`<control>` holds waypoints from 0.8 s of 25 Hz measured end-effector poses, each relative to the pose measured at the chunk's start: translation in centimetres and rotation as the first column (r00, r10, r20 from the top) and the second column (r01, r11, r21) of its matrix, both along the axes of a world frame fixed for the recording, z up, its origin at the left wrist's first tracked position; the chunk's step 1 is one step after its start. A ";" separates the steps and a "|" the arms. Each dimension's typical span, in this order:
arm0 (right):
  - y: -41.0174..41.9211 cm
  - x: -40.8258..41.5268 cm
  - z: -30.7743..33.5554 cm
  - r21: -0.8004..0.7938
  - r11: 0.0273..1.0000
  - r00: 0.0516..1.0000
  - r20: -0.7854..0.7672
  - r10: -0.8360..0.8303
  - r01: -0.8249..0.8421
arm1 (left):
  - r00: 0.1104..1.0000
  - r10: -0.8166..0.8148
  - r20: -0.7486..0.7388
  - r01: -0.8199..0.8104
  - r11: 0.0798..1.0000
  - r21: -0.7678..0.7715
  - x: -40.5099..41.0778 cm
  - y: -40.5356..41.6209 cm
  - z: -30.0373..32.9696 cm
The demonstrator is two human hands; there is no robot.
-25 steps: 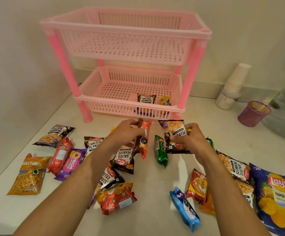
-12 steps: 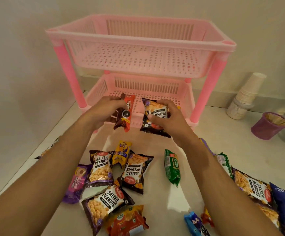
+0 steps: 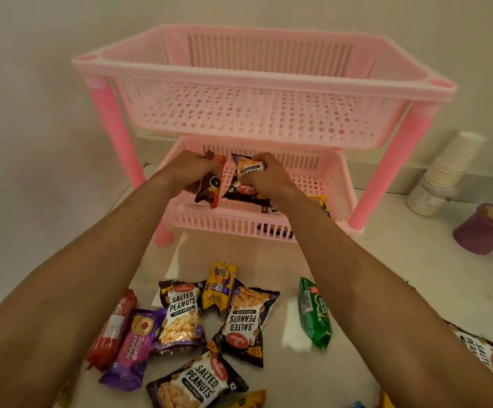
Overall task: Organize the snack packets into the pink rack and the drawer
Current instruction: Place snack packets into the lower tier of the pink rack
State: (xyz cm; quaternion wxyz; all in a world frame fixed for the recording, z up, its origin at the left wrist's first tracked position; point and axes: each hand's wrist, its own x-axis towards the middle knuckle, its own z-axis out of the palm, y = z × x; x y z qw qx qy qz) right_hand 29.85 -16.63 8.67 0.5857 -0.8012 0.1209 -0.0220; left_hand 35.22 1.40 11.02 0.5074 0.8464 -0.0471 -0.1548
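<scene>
We see two bare arms reaching over the lower tier of a pink rack (image 3: 269,231) that stands on a pale counter (image 3: 357,275). The left hand (image 3: 186,169) is curled round a red-and-brown biscuit packet (image 3: 211,187), held upright above the lower basket's front left part. The right hand (image 3: 266,178) grips a salted-peanuts packet (image 3: 246,179) just beside it, the two packets nearly touching over the basket. In that lower basket we can make out a dark packet (image 3: 273,207) under the right wrist and a yellow packet (image 3: 322,204) near the right wall; how many more lie there we cannot tell. The upper basket (image 3: 263,81) shows only its perforated floor. On the counter in front of the rack lie loose packets: three salted-peanuts bags (image 3: 182,316), a yellow pack (image 3: 220,287), a green pack (image 3: 314,313), a purple pack (image 3: 136,348) and a red one (image 3: 113,328). At the right, well apart from the rack, stand stacked paper cups (image 3: 445,175) and a purple cup (image 3: 483,231) of sticks.
</scene>
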 end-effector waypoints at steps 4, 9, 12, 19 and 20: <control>1.3 1.9 -0.6 -0.189 0.979 0.995 -0.067 0.069 -0.081 | 1.000 0.014 0.004 -0.014 0.996 0.093 2.3 0.2 -1.1; 2.0 2.3 -2.0 -0.440 0.872 0.971 -0.195 0.139 -0.213 | 0.996 -0.027 -0.082 0.047 0.966 0.256 2.9 -0.5 -2.8; 1.9 2.0 -2.7 -0.496 0.826 0.953 -0.262 0.151 -0.267 | 0.992 -0.065 -0.107 0.097 0.939 0.330 3.0 -0.8 -3.8; 1.9 1.9 -2.8 -0.572 0.763 0.948 -0.270 0.170 -0.300 | 0.987 -0.113 -0.111 0.152 0.876 0.457 3.0 -0.4 -4.2; 1.9 1.9 -2.9 -0.593 0.742 0.945 -0.275 0.178 -0.312 | 0.986 -0.122 -0.113 0.162 0.857 0.490 2.9 -0.3 -4.2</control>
